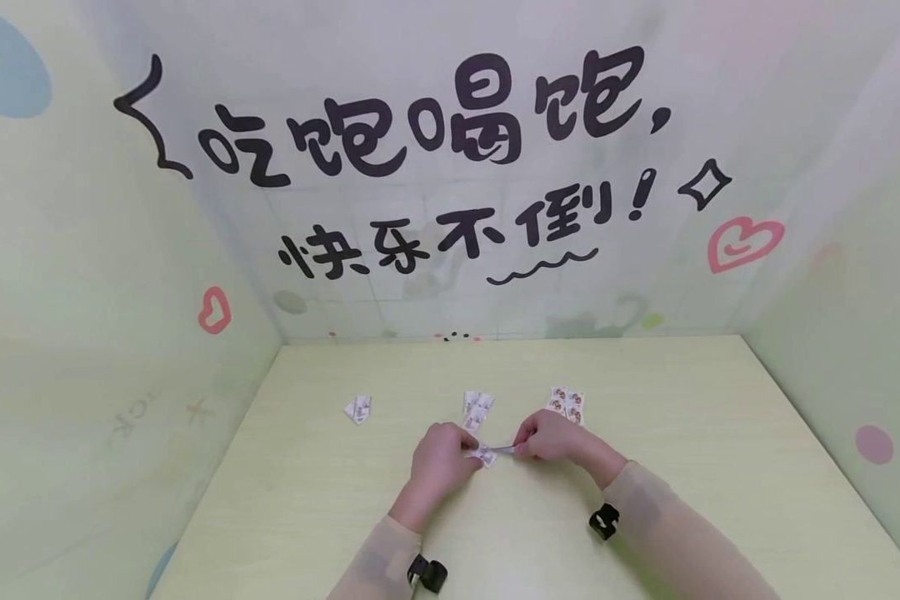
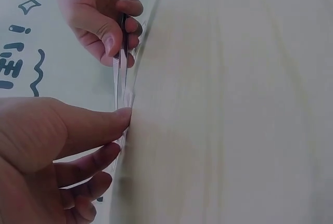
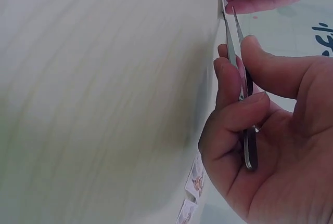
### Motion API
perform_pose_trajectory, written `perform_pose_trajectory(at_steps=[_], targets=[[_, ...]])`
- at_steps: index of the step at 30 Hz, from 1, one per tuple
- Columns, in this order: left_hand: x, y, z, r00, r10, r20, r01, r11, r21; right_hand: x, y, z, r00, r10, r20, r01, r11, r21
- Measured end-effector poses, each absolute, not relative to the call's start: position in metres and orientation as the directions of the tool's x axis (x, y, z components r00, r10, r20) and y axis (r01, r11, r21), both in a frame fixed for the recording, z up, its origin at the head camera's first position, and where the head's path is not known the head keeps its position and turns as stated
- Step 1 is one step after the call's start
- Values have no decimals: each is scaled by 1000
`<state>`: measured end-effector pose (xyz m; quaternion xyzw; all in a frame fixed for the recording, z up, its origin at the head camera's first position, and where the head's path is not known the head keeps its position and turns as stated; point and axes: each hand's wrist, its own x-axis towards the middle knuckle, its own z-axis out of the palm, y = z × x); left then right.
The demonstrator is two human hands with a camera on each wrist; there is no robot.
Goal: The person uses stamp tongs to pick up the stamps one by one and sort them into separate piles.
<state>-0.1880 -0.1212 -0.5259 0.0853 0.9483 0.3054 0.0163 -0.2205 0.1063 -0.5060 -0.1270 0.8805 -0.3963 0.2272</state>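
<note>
My right hand point(image 1: 555, 436) grips a pair of metal tweezers point(image 3: 251, 154) with dark handles, thumb on one side and fingers curled round the other. The slim tips point left, slightly apart in the right wrist view. Opposite them, my left hand point(image 1: 441, 458) pinches a small white printed paper piece point(image 1: 485, 456) between thumb and fingers, low over the table. In the head view the tweezer tips reach this piece; whether they grip it I cannot tell. Just beyond it lies a group of similar printed pieces point(image 1: 478, 406). The left thumb hides part of the tips in the left wrist view.
Farther left on the pale wooden table point(image 1: 300, 500) lie a few white triangular pieces point(image 1: 359, 409). Behind the right hand is a cluster of pieces with brown cartoon prints point(image 1: 567, 402). Printed walls point(image 1: 420, 192) enclose the table at the back and both sides.
</note>
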Motion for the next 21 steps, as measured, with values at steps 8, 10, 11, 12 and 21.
perform_pose_trajectory(at_steps=[8, 10, 11, 12, 21], targets=[[-190, -124, -525, -976, 212, 38, 192, 775, 602, -220, 98, -505, -874, -386, -295, -77, 710, -700], [-191, -125, -526, -975, 218, 38, 196, 771, 605, -220, 98, -505, -875, -384, -296, -75, 710, -700], [-191, -126, -526, -975, 220, 37, 196, 768, 610, -219, 98, -505, -875, -383, -298, -71, 708, -702], [-191, -126, -526, -975, 222, 34, 195, 764, 614, -219, 99, -506, -875, -383, -297, -68, 704, -707], [-192, -138, -526, -974, 215, 74, 207, 706, 677, -217, 105, -513, -916, -318, -246, -12, 633, -774]])
